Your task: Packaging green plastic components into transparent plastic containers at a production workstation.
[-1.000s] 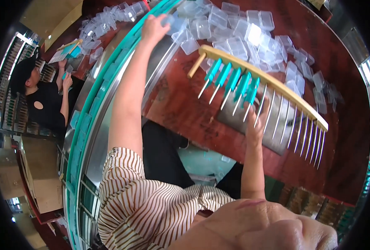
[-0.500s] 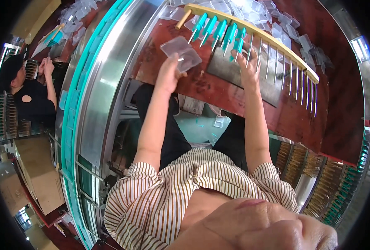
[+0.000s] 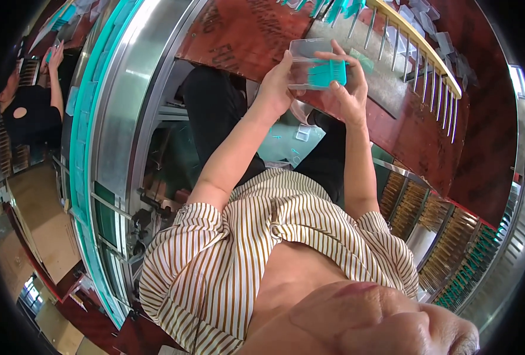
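My left hand [image 3: 276, 89] is closed on the edge of a small clear plastic box [image 3: 311, 46] with its lid open. My right hand [image 3: 352, 89] closes its thumb and fingers round a flat teal plastic bundle [image 3: 327, 74] with thin, comb-like teeth. This bundle lies at or inside the box's right part, and both hands meet there above the table's near edge. Beyond them stands a wooden rack [image 3: 415, 36] with a row of metal rods. More teal bundles [image 3: 339, 8] hang on its left rods, partly cut off by the frame's top.
A grey metal plate [image 3: 366, 53] lies on the red-brown table [image 3: 244, 35]. Clear boxes [image 3: 425, 21] are scattered behind the rack. Along the left runs a teal conveyor belt [image 3: 80, 142] with a metal edge. A co-worker [image 3: 34, 112] in black handles something teal beyond it.
My right hand has come away from the rack with a teal bundle and met the box. My left hand has carried the box rightward and nearer. The whole view has shifted.
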Demonstrator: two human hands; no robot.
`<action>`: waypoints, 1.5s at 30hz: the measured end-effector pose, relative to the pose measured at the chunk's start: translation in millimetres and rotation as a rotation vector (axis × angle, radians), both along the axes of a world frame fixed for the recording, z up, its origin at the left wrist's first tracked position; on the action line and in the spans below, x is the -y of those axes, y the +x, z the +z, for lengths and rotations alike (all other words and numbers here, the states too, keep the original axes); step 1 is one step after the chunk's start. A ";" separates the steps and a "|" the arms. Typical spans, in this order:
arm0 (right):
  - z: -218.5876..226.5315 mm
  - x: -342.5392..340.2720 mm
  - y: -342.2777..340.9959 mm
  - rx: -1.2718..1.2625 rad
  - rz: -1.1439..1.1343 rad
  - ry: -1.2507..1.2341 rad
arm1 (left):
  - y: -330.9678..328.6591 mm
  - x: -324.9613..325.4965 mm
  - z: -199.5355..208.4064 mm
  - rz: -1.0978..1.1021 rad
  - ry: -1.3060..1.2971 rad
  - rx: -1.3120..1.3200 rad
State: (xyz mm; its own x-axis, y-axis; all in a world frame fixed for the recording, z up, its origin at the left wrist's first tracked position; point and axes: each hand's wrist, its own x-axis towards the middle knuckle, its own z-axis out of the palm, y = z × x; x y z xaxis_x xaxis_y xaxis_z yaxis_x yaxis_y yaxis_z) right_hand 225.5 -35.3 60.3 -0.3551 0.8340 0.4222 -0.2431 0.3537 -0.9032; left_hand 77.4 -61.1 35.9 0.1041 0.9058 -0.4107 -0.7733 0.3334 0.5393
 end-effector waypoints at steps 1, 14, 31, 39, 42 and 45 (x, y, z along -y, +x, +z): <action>-2.1 0.6 0.3 -0.050 0.029 -0.008 | -1.3 -1.6 -1.9 -0.019 -0.003 0.012; -1.5 -13.9 1.6 0.646 -0.148 0.276 | 3.1 -19.1 -6.4 0.019 0.216 -0.256; -19.4 -122.3 8.1 -0.127 -0.477 0.080 | -34.8 0.1 -17.9 0.117 0.202 -0.216; 3.9 -5.9 -9.5 0.329 -0.290 0.236 | -47.6 19.8 -24.8 0.214 0.321 -0.561; 38.3 13.5 -21.0 0.913 -0.163 0.637 | -30.4 13.2 -42.2 0.254 0.428 -0.815; 19.1 12.8 -27.1 0.913 0.029 0.633 | -4.1 12.7 -44.5 0.266 0.419 -0.847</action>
State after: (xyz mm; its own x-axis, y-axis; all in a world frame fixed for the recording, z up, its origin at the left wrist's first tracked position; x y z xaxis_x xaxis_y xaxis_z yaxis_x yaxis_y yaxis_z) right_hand 198.4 -48.1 79.4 -0.7654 0.5469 0.3391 0.4054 0.8191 -0.4059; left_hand 73.3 -73.8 -8.6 -0.3057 0.9464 0.1046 -0.0981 -0.1406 0.9852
